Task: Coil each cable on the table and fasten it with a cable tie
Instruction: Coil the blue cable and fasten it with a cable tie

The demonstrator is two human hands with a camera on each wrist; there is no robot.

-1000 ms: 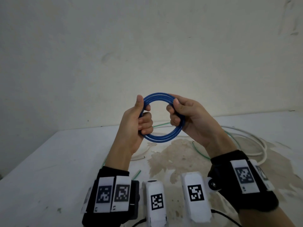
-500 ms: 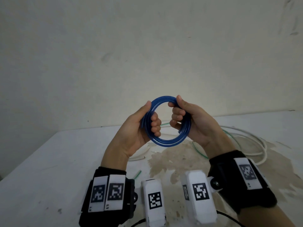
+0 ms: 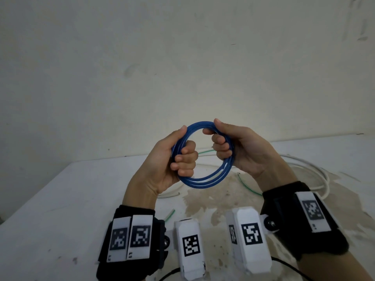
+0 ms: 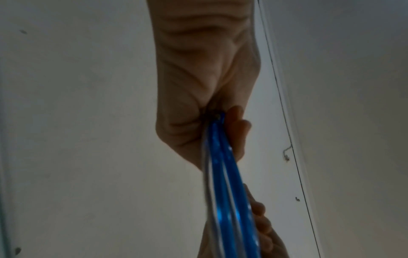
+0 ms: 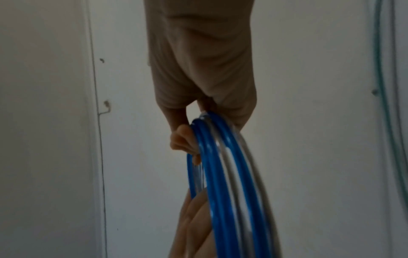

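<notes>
We hold the blue cable up in front of us as a round coil of several loops, lifted clear of the table. Our left hand grips the coil's left side — fingers curled through the middle of the ring, thumb laid along its outer edge. Our right hand grips the right side the same way, fingers wrapped inward around the strands and the thumb pressed on top near the upper arc. Both fists are closed tight on the coil, with the knuckles of the two hands facing each other across the opening.

In the left wrist view the blue strands run out of the closed palm toward the other hand; the right wrist view shows the loops fanned slightly apart.

On the table behind the hands lie a white cable in loose curves and a thin green cable — both uncoiled.
</notes>
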